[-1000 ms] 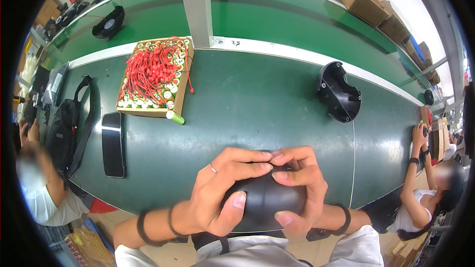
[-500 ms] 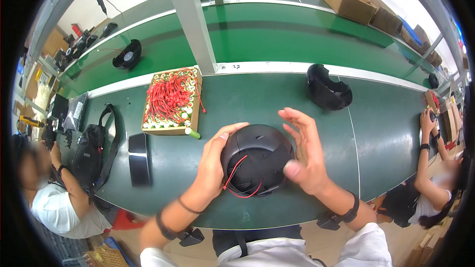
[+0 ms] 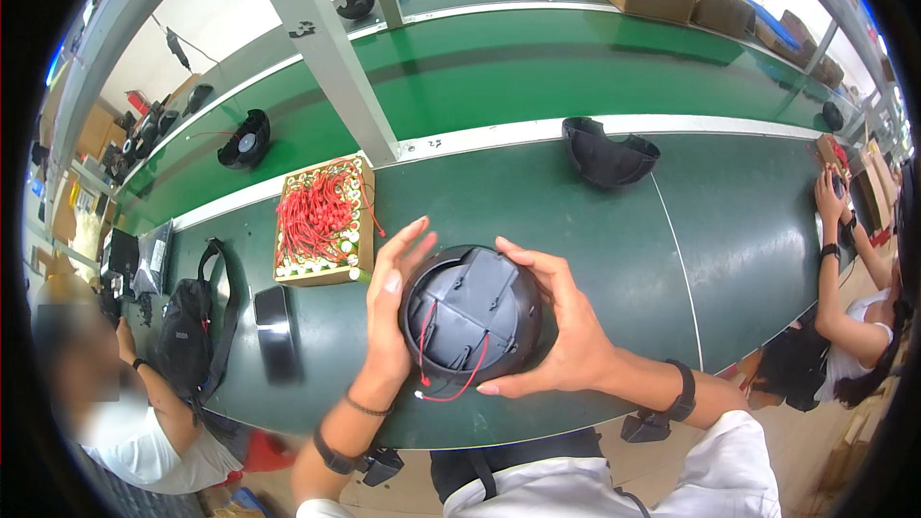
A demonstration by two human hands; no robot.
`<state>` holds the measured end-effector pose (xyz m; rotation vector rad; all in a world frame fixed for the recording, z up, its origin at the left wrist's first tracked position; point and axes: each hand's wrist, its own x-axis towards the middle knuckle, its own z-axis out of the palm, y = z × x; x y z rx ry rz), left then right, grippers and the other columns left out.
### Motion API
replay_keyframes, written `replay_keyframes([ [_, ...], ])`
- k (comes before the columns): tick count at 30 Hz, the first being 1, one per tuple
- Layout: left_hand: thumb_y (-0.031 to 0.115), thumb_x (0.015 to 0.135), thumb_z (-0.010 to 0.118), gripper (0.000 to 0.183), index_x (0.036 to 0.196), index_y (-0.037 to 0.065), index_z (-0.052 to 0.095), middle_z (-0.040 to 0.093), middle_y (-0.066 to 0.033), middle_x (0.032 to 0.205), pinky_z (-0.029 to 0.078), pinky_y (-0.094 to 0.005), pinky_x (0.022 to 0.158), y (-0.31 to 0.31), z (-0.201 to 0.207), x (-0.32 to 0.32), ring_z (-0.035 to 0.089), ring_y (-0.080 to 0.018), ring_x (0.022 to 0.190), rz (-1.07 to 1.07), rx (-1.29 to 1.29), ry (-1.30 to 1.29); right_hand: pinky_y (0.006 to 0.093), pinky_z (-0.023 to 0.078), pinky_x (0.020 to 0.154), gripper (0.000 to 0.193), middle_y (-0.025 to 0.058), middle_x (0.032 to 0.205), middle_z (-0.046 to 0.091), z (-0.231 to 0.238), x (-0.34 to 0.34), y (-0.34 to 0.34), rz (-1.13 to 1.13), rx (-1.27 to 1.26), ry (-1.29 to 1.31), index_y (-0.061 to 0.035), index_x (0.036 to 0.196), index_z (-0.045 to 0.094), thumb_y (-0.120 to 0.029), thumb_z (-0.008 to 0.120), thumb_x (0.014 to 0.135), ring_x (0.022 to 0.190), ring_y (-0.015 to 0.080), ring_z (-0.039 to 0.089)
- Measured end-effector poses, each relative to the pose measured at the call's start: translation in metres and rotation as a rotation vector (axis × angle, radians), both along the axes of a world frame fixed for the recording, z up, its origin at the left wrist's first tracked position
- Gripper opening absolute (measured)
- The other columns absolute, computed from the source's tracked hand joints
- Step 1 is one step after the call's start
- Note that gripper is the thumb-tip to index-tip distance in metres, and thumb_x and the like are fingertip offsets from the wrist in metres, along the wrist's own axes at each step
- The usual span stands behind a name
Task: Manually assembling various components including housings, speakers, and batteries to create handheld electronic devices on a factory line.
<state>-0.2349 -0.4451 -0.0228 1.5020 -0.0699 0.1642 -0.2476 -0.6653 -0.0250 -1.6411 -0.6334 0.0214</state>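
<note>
A round black plastic housing (image 3: 524,312) is between my hands above the near part of the green table. Its open side faces up, showing a grey ribbed inside, and two thin red wires hang out over its near rim. My right hand (image 3: 566,326) grips the housing from the right, fingers at the far side and thumb along the near edge. Along the left side lies my left hand (image 3: 389,312), its fingers stretched out and slightly blurred; whether its palm presses on the housing I cannot tell.
A cardboard box of battery cells with red wires (image 3: 324,221) stands left, near a black curved part (image 3: 276,334) and a black bag (image 3: 192,326). A black half-shell (image 3: 610,155) lies far right. A grey post (image 3: 331,62) rises beyond the box. Co-workers sit at both sides.
The housing has turned so that its inside faces up more fully. My right hand has closed on it, while my left fingers have straightened off it. The whole view has shifted somewhat.
</note>
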Motion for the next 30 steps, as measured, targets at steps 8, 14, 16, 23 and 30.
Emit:
replay_keyframes([
  [8, 0.048, 0.106, 0.031, 0.072, 0.144, -0.009, 0.054, 0.057, -0.0252, 0.150, 0.040, -0.0442, 0.122, -0.005, 0.003, -0.006, 0.055, -0.0329, 0.139, -0.196, -0.298, 0.035, 0.0501, 0.042, 0.118, 0.139, 0.0318, 0.161, 0.027, 0.015, -0.016, 0.012, -0.179, -0.126, -0.155, 0.0084, 0.161, 0.025, -0.052, 0.101, 0.062, 0.145, 0.0463, 0.042],
  [14, 0.043, 0.103, 0.034, 0.068, 0.144, -0.008, 0.053, 0.058, -0.0251, 0.148, 0.040, -0.0447, 0.121, -0.009, -0.004, -0.008, 0.056, -0.0325, 0.138, -0.152, -0.449, 0.140, 0.0496, 0.053, 0.110, 0.129, 0.0305, 0.154, 0.041, 0.022, -0.013, 0.009, -0.226, -0.141, -0.202, 0.0085, 0.157, 0.034, -0.046, 0.102, 0.061, 0.137, 0.0456, 0.054],
  [16, 0.043, 0.103, 0.034, 0.068, 0.144, -0.007, 0.053, 0.058, -0.0243, 0.148, 0.040, -0.0442, 0.121, -0.007, -0.004, -0.011, 0.055, -0.0323, 0.138, -0.149, -0.448, 0.148, 0.0497, 0.056, 0.107, 0.128, 0.0296, 0.153, 0.044, 0.025, -0.013, 0.008, -0.234, -0.142, -0.228, 0.0080, 0.156, 0.036, -0.045, 0.102, 0.060, 0.133, 0.0456, 0.058],
  [23, 0.042, 0.103, 0.034, 0.066, 0.146, -0.005, 0.053, 0.058, -0.0205, 0.147, 0.041, -0.0427, 0.120, -0.011, -0.011, -0.004, 0.055, -0.0302, 0.137, -0.183, -0.520, 0.180, 0.0488, 0.052, 0.110, 0.130, 0.0283, 0.154, 0.043, 0.023, -0.013, 0.007, -0.256, -0.171, -0.200, 0.0063, 0.157, 0.035, -0.048, 0.102, 0.059, 0.135, 0.0440, 0.056],
  [30, 0.036, 0.106, 0.034, 0.060, 0.149, -0.002, 0.052, 0.060, -0.0155, 0.148, 0.041, -0.0395, 0.118, -0.013, -0.019, -0.007, 0.057, -0.0269, 0.135, -0.211, -0.514, 0.230, 0.0560, 0.035, 0.120, 0.139, 0.0304, 0.159, 0.037, 0.012, -0.017, 0.009, -0.272, -0.120, -0.209, 0.0057, 0.163, 0.021, -0.050, 0.100, 0.062, 0.144, 0.0485, 0.041],
])
